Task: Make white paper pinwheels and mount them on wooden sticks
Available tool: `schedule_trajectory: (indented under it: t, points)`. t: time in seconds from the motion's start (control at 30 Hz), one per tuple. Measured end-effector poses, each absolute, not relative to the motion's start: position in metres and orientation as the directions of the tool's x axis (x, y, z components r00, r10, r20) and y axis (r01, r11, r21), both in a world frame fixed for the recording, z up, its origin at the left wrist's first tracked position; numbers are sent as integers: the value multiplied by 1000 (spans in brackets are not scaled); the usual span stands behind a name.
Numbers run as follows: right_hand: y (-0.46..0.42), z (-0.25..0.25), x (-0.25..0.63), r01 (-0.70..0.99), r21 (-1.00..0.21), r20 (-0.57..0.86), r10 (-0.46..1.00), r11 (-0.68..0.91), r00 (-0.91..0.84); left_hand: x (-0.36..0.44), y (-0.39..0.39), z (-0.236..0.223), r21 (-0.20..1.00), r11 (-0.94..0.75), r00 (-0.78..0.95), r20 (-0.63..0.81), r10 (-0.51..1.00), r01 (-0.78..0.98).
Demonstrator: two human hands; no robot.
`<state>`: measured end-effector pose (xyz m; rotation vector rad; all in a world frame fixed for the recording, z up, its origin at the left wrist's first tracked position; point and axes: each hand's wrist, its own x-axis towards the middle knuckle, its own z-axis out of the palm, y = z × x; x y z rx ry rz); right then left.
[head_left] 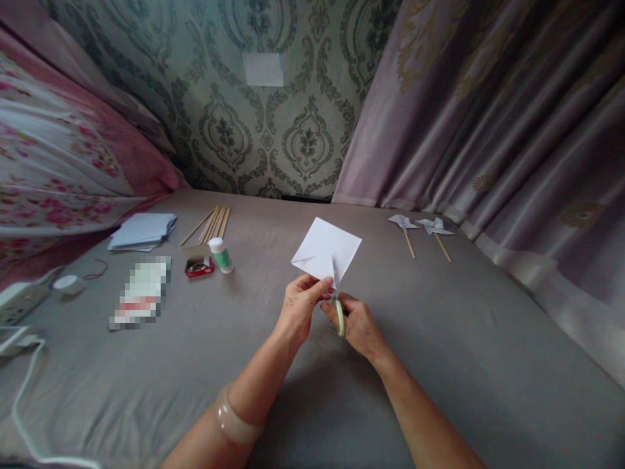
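Note:
A square white sheet of paper [323, 244] is pinched at its near corner by my left hand [301, 303], thumb on top. One slit shows at its left corner. My right hand [359, 322] grips a pair of scissors [340, 316] with pale green handles. Their blades lie at the paper's near corner and point away from me, along a line into the sheet. The fingers of my right hand are partly hidden behind the handle. Both hands are held close together above the grey cloth.
Two paper pinwheels on sticks [434, 227] lie at the right back. On the left are a stack of paper [142, 231], several wooden sticks [215, 225], a small red box [199, 264], a white-capped green bottle [221, 255], a blurred packet [141, 293] and a power strip [22, 299].

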<state>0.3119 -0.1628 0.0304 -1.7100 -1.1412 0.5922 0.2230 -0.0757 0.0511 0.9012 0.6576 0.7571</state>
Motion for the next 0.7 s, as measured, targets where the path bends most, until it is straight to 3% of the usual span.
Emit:
schedule_trajectory:
  t: [0.7]
  points:
    - [-163, 30, 313, 432, -897, 113, 893, -97, 436, 222, -75, 55, 809, 500, 608, -237, 758, -309]
